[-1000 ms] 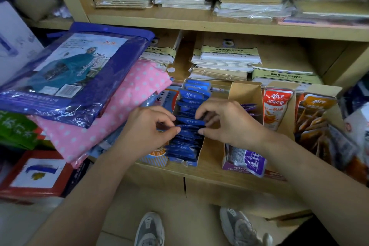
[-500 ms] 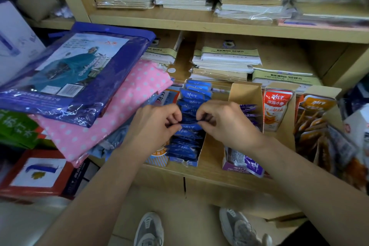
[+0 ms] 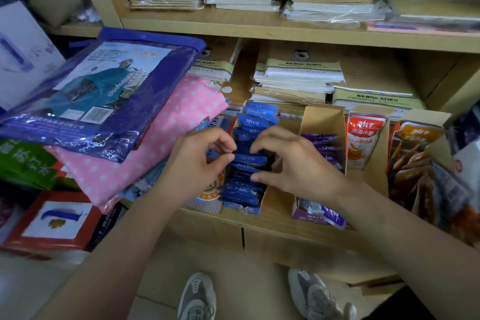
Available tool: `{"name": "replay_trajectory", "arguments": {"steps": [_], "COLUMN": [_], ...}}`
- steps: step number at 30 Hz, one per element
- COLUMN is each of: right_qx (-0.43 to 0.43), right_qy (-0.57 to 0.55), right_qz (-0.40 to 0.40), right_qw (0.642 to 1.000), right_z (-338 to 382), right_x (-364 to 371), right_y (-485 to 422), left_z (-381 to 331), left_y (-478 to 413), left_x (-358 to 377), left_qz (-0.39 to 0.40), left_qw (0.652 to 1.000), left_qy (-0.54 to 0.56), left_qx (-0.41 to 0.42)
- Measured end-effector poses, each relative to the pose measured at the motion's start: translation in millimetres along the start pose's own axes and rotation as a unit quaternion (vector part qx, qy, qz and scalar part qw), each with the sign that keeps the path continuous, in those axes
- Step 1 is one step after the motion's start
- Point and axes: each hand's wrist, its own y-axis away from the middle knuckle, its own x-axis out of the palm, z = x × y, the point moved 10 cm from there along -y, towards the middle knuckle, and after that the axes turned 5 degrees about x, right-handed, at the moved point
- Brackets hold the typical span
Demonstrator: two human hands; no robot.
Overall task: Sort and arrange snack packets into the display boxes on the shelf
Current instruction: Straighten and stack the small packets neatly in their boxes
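Left hand [image 3: 194, 163] and right hand [image 3: 301, 166]: one blue packet [image 3: 250, 159] is pinched at its ends by narrowly curled fingers, in the display box [image 3: 266, 196] on the shelf [image 3: 275, 215]. Notebooks [image 3: 298, 80] are stacked behind.

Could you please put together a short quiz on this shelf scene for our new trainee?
1. True or false: the left hand and the right hand both grip the blue packets.
2. Which packets fill the box directly to the right of the blue ones? A green, B purple packets, C yellow.
3. Fill in: the upright packet between the purple ones and the orange packets is mainly ___.

Key: 1 true; 2 B; 3 red.
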Motion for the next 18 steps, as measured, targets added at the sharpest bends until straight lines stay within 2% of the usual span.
{"name": "replay_trajectory", "arguments": {"steps": [3,5,8,13,15,18], "right_qx": [-0.009,-0.011,-0.006,0.006,0.011,0.016], "right_qy": [0.006,0.010,0.008,-0.021,-0.030,-0.035], "right_qz": [-0.033,-0.037,-0.044,-0.054,-0.052,-0.056], "right_qw": [0.999,0.999,0.999,0.998,0.998,0.998], "right_z": [2.0,2.4,0.1,-3.9,-5.5,-7.4], "right_x": [-5.2,-5.2,-4.1,-8.0,-8.5,-8.8], "right_y": [-3.4,-4.5,-4.5,-5.9,-6.2,-6.7], "left_z": [1.5,1.2,4.5,-1.9,-3.0,5.2], "left_y": [0.6,2.6,8.6,8.5,8.0,10.8], "left_x": [-5.4,-3.4,5.3,11.1,10.0,15.3], "left_qz": [-0.001,0.030,0.085,0.110,0.103,0.132], "left_qw": [0.999,0.999,0.996,0.986,0.986,0.990], "left_qy": [0.034,0.041,-0.008,-0.102,-0.115,-0.045], "left_qx": [-0.004,0.014,0.033,0.066,0.055,-0.002]}}
